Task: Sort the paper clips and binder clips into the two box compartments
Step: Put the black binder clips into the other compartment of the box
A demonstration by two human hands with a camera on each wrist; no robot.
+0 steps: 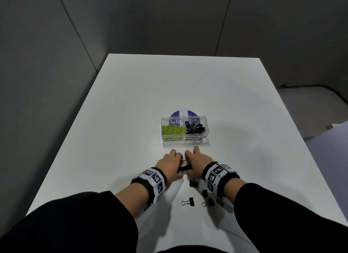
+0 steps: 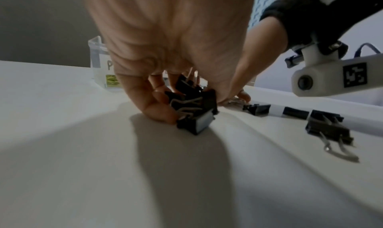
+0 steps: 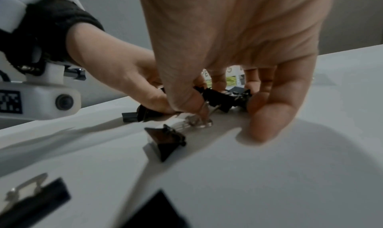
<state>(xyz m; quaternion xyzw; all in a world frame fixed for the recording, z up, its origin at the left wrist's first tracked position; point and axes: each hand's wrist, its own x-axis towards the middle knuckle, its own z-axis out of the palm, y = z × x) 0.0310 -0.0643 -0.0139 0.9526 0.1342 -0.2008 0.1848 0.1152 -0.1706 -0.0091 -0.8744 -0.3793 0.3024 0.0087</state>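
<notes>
Hands meet just in front of the box: the left hand point(image 1: 170, 163) and right hand point(image 1: 195, 161) are cupped side by side on the white worktop point(image 1: 116, 120), knuckles up, with a cluster of black binder clips point(image 2: 193, 103) gathered between them. The left wrist view shows the left fingers point(image 2: 153, 107) curled round several clips, one pressed against the worktop. The right thumb point(image 3: 186, 97) and fingers close on more clips of the same cluster, the little finger point(image 3: 267, 116) touching the surface.

Loose binder clips lie nearer the person: one point(image 1: 193, 183) just below the hands, two others point(image 1: 188, 201) point(image 1: 209, 202) between the forearms.

Beyond the hands sits the clear two-compartment box point(image 1: 185, 137). Green paper clips point(image 1: 173, 130) fill its left compartment, labelled PAPER CLIPS; black binder clips point(image 1: 194, 128) lie in the right, labelled BINDER CLIPS. A purple round disc point(image 1: 183, 114) lies behind the box.
</notes>
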